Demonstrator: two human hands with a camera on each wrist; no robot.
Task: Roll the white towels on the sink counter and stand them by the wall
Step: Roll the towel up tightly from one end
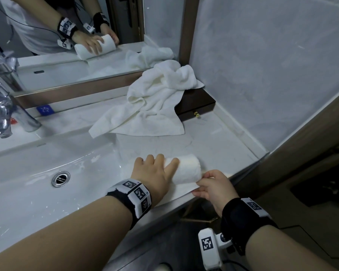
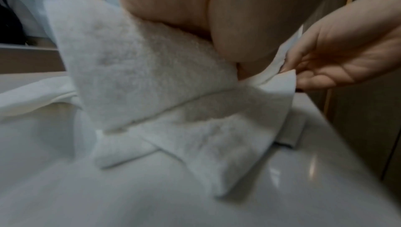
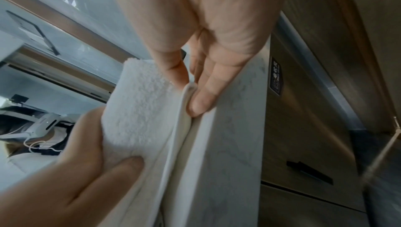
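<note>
Towel roll (image 1: 186, 169): one, part-wound, lying at the near edge of the counter (image 1: 213, 141), roughly 5 o'clock from the sink drain (image 1: 60, 178). Its long axis runs from about 10 o'clock to 4 o'clock across your view. A flat unrolled tail lies on the counter edge at the roll's near side.

Left hand (image 1: 155, 173): yours, laid flat over the roll's left end, fingers straight and spread, pressing rather than gripping.

Right hand (image 1: 213, 186): yours, at the roll's right end; the thumb and a fingertip pinch the tail's hem, as the right wrist view shows plainly.

Loose towel (image 1: 155, 100): one, unrolled, heaped at 12 o'clock from the roll, well apart from it, draped partly over a dark wooden box (image 1: 196, 103) against the wall (image 1: 262, 65).

Relation to note: both of your hands sit on the roll, one at each end, and the tail lies on your side of it. By my judgement the winding is nearly done; you would need to take up that tail evenly at both ends, or the roll may cone. The wall lies at 1 o'clock, nearer your right hand.
</note>
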